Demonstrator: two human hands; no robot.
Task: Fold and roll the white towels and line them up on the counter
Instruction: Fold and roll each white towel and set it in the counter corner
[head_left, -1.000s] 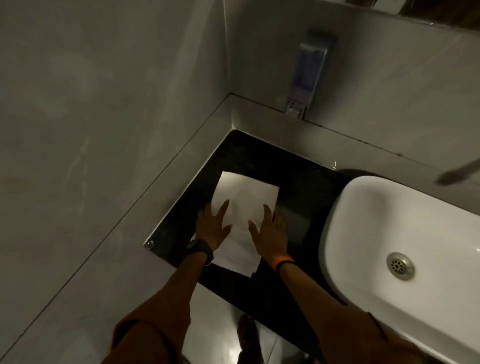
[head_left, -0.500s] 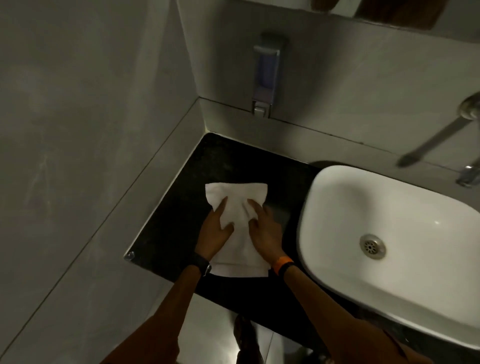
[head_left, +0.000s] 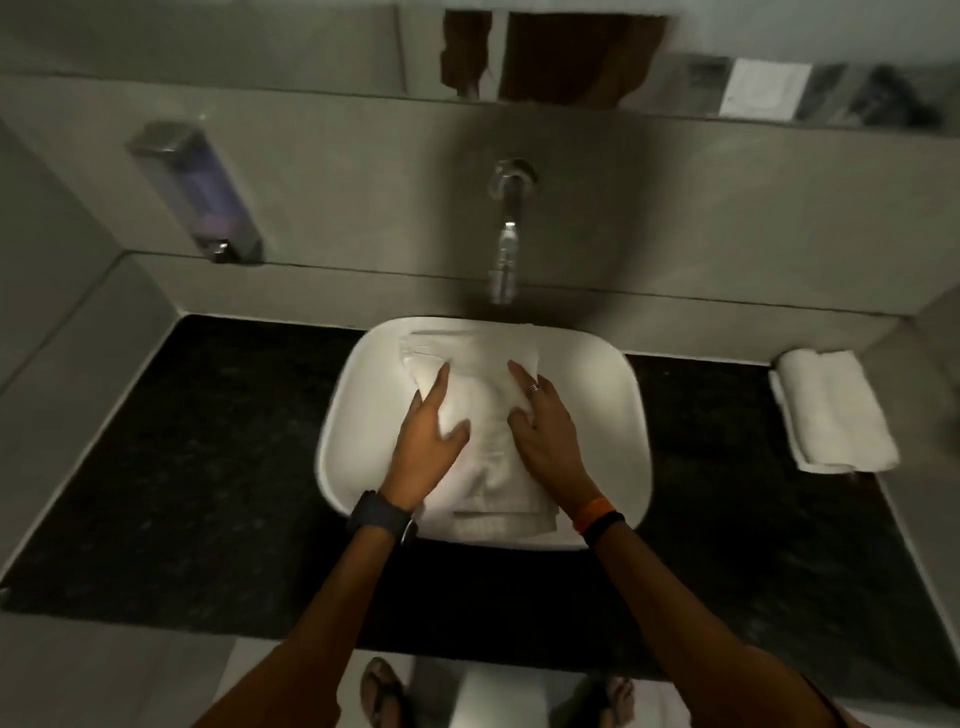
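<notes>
A folded white towel (head_left: 485, 467) is over the white sink basin (head_left: 615, 415), held between both hands. My left hand (head_left: 426, 441) lies on its left side with the fingers stretched forward and the thumb across the cloth. My right hand (head_left: 545, 436) grips its right side, fingers curled into the fabric. The towel's far end (head_left: 467, 348) reaches the basin's back rim. A second white towel (head_left: 831, 410), folded with a rolled far end, lies on the black counter (head_left: 208, 467) at the far right, against the wall.
A chrome faucet (head_left: 506, 249) juts from the back wall over the basin. A soap dispenser (head_left: 197, 192) hangs on the wall at the left. Grey walls close the counter on both sides. A mirror (head_left: 571, 57) runs along the top.
The towel lay on the left counter under both hands; it was gathered narrower and now sits over the basin in both hands. The view has swung right, centring the sink.
</notes>
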